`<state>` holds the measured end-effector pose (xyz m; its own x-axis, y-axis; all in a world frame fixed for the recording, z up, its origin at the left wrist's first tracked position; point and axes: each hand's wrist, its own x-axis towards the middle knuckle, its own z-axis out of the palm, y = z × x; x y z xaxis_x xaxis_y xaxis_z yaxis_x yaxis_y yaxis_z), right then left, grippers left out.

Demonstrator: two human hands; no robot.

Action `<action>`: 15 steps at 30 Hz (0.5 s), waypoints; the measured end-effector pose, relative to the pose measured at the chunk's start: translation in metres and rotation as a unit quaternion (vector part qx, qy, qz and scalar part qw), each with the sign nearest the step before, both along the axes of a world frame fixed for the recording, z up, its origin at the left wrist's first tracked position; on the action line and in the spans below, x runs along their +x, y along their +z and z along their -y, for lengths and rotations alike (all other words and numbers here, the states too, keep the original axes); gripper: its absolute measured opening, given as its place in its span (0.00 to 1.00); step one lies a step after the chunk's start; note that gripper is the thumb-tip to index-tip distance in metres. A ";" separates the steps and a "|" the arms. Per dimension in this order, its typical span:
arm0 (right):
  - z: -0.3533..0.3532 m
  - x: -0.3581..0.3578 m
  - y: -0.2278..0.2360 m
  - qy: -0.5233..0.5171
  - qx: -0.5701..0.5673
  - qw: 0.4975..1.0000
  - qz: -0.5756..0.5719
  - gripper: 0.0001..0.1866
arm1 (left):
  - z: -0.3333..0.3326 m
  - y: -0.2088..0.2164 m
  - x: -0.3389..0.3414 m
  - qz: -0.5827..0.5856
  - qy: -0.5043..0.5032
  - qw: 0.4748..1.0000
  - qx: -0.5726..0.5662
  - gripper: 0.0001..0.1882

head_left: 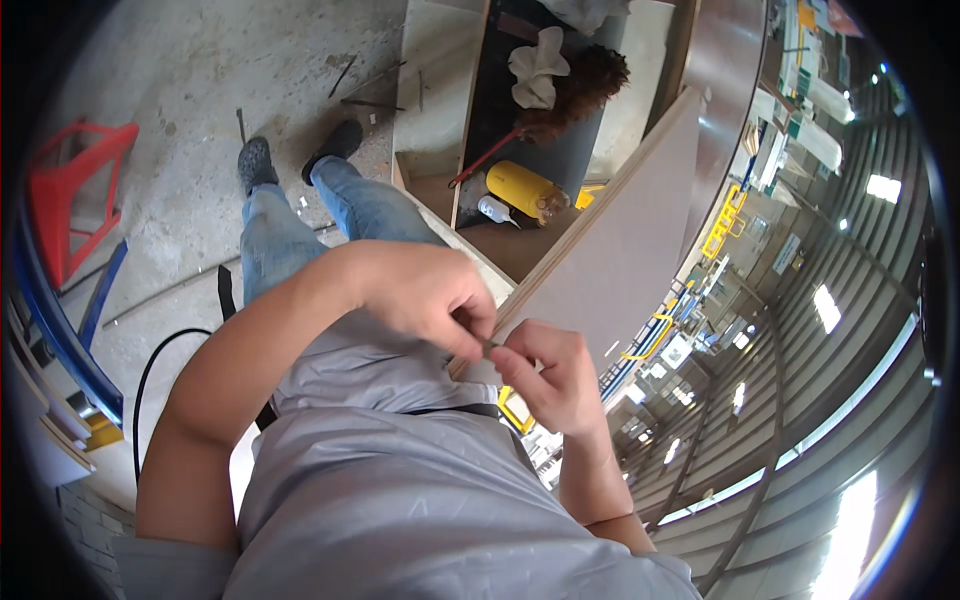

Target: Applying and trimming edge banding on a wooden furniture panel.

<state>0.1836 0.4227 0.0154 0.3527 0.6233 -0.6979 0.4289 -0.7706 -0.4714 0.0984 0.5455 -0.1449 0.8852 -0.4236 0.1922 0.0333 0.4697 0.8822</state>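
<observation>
In front of my waist, my left hand (425, 292) and my right hand (551, 372) meet fingertip to fingertip. Pinched between them is a small brownish strip (488, 347), too small and too covered by fingers to tell its kind. The fingers of both hands are closed. Just beyond the hands runs the edge of a pale board or worktop (610, 262), above an open cabinet (440, 95).
Inside the cabinet are a yellow cylinder (524, 190), a small white bottle (495, 210), a brown duster (580, 92) and a white cloth (538, 68). A red stool (80, 195) stands on the left, near a blue curved frame (62, 325). Dark strips (372, 104) lie on the concrete floor.
</observation>
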 end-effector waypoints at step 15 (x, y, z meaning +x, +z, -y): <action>0.001 -0.015 0.035 0.006 0.198 0.980 -0.012 0.09 | -0.046 0.039 -0.022 0.067 0.060 0.996 0.026 0.05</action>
<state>0.1690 0.4218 0.0500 0.3295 0.8516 -0.4077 0.4224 -0.5192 -0.7430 0.0760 0.5919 -0.1056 0.8981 -0.3286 0.2924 -0.1401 0.4164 0.8983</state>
